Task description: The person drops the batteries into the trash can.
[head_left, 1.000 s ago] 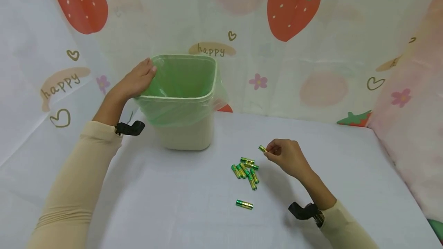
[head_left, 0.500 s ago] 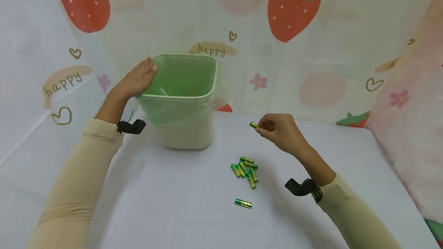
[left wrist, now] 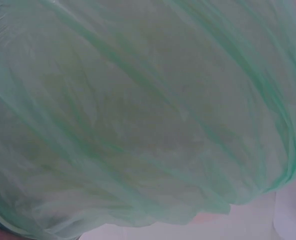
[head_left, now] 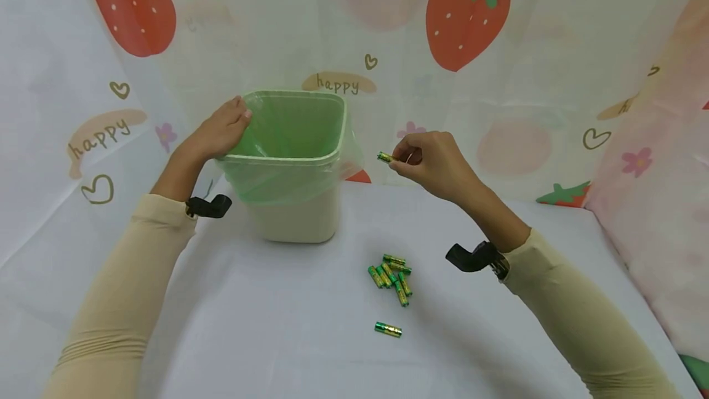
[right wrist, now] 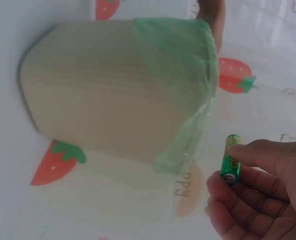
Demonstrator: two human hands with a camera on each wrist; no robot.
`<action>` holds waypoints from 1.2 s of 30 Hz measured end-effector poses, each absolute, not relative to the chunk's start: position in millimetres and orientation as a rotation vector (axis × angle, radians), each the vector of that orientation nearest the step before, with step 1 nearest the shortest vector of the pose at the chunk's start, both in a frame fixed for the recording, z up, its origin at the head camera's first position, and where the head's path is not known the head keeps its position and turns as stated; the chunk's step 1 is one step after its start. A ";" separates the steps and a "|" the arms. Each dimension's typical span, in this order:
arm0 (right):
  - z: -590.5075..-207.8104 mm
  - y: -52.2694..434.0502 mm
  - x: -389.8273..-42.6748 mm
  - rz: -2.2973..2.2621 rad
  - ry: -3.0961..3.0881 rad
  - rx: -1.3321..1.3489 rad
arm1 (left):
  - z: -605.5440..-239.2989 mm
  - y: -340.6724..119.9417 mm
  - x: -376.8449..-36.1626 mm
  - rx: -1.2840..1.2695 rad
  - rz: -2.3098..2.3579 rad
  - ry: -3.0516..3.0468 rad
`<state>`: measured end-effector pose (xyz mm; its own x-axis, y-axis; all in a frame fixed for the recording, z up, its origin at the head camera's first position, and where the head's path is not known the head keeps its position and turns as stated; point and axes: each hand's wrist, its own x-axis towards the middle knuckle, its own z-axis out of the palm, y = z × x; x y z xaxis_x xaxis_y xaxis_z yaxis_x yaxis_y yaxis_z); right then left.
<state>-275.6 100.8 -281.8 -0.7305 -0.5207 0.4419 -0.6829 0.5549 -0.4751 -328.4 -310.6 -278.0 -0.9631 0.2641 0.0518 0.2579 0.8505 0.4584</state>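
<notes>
Green-and-gold cylindrical battery (head_left: pixel 385 157): pinched in right hand (head_left: pixel 429 162), raised just beside bin.
Cream plastic bin with green liner (head_left: pixel 293 162): rim gripped by left hand (head_left: pixel 221 129).
Risk: early release, falling short onto white counter (head_left: pixel 266 325); bouncing off rim.

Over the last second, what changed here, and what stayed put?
The right hand, pinching one battery, rose from just above the battery pile up and toward the bin. The left hand kept its grip on the bin rim; the pile and the lone battery didn't move.
</notes>
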 end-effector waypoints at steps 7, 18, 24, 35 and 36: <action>-261.7 83.2 -286.0 0.930 -2.523 1.036 | -278.6 -310.3 -327.7 0.430 0.761 3.009; -247.1 52.0 -307.7 0.952 -2.532 1.068 | -278.9 -310.0 -327.6 0.424 0.738 3.021; -241.6 32.5 -316.1 0.926 -2.549 1.081 | -277.5 -310.8 -327.2 0.411 0.746 3.022; -238.4 7.3 -324.1 0.952 -2.549 1.141 | -278.2 -311.0 -327.6 0.418 0.745 3.019; -238.1 5.4 -324.6 0.956 -2.548 1.150 | -277.6 -311.4 -327.5 0.422 0.740 3.021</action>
<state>-324.6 5.4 -238.1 -0.6821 -0.6053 0.4102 -0.7258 0.4921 -0.4807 -327.5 -311.4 -277.6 -0.9639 0.2594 0.0602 0.2578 0.8528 0.4541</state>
